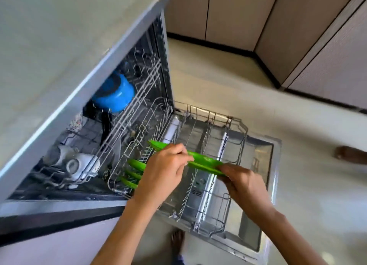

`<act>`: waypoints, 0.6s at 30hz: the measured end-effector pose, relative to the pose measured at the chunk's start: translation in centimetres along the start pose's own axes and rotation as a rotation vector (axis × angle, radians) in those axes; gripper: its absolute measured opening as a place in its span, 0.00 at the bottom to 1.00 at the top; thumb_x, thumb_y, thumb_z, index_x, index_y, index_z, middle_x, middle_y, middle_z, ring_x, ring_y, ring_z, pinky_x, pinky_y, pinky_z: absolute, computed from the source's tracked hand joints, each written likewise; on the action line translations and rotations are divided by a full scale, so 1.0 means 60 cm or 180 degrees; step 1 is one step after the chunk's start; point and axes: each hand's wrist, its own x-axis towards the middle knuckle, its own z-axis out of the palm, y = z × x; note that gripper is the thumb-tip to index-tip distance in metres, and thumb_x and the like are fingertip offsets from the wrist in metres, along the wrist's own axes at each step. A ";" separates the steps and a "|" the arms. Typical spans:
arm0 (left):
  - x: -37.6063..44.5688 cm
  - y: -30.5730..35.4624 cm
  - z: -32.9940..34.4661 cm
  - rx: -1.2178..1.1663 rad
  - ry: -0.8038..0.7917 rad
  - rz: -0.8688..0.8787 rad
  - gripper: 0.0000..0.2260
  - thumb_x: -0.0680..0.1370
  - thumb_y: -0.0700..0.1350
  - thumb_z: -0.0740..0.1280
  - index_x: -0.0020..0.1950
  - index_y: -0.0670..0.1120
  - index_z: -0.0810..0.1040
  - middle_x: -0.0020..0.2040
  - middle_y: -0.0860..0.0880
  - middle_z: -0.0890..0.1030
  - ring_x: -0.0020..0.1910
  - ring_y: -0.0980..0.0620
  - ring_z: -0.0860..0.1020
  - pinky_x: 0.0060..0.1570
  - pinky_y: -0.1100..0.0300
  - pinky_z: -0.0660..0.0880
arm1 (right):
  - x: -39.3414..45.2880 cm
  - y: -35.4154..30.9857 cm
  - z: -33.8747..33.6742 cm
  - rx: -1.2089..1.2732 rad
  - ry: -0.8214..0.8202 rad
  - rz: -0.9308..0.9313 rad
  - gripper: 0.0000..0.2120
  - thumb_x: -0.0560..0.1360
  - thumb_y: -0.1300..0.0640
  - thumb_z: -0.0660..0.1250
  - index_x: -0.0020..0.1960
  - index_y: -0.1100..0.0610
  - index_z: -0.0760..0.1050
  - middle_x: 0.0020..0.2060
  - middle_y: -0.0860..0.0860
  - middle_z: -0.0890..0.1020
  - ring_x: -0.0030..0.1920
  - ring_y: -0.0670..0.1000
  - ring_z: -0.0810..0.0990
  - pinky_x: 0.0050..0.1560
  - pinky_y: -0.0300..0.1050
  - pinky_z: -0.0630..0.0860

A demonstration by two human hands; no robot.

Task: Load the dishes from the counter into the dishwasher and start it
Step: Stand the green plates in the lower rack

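The dishwasher stands open with its door [264, 187] folded down and the lower rack [236, 145] pulled out over it. Both my hands hold a green plate [202, 160] edge-on above the rack. My left hand [164, 171] pinches its near rim and my right hand [242, 182] grips its right edge. Three more green plates [132, 174] stand upright in the rack's left tines, just below my left hand. Under the counter, the upper rack [119, 129] carries a blue pot [116, 94] and white cups [77, 163].
The counter top [59, 46] overhangs the machine at the left. Beige cabinets [297, 26] line the far wall and right side. My bare foot [177, 242] stands by the door's near edge. Another person's foot [349, 154] shows on the floor at the right.
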 end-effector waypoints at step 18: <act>-0.081 -0.340 0.277 0.1416 -0.1017 -0.1180 0.27 0.75 0.60 0.55 0.60 0.41 0.79 0.66 0.39 0.72 0.66 0.39 0.70 0.62 0.41 0.67 | 0.186 0.048 0.329 0.0852 -0.0773 0.0841 0.05 0.71 0.57 0.70 0.45 0.58 0.79 0.38 0.60 0.82 0.45 0.63 0.79 0.37 0.43 0.62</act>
